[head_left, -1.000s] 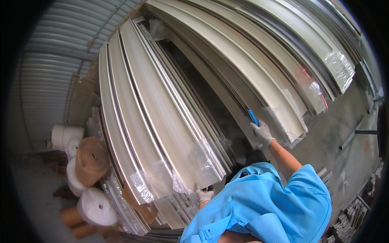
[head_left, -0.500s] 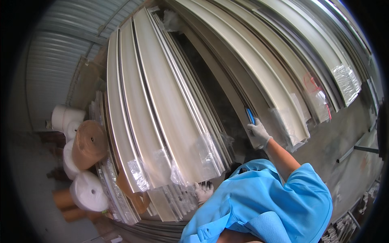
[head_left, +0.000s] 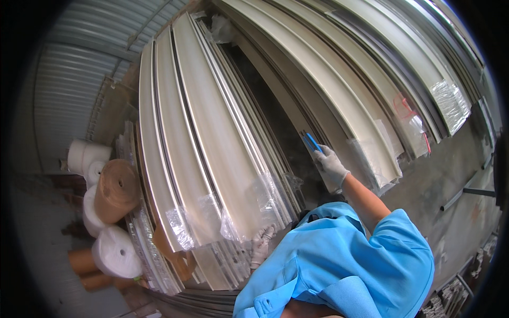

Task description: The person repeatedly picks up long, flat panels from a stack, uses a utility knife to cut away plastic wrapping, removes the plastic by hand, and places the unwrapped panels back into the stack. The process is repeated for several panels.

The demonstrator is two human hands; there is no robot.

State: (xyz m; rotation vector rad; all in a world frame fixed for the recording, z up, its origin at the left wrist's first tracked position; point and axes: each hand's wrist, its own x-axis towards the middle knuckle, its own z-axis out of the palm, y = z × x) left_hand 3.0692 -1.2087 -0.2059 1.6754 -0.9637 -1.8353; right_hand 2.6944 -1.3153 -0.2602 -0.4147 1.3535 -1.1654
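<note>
My right hand (head_left: 332, 166), in a whitish glove, is closed round a slim blue tool (head_left: 313, 142) whose narrow end points up and left. It is over a dark gap beside long, narrow profiles (head_left: 286, 100). I cannot make out the tool's exact kind. My left hand (head_left: 261, 245), also gloved, rests at the near end of a long pale panel (head_left: 217, 116), by the clear plastic film (head_left: 268, 193) round that end. Its fingers lie against the edge and hold nothing that I can see.
More long pale panels (head_left: 323, 69) lie on the right, some with film-wrapped ends. At the left stand a brown roll (head_left: 114, 191) and white foam rolls (head_left: 117, 252). Metal bars (head_left: 456, 199) jut out at the right. A corrugated wall (head_left: 74, 90) rises at the far left.
My right hand has moved a little left and up with the blue tool, which now tilts more to the left. My left hand has shifted up slightly onto the panel's end.
</note>
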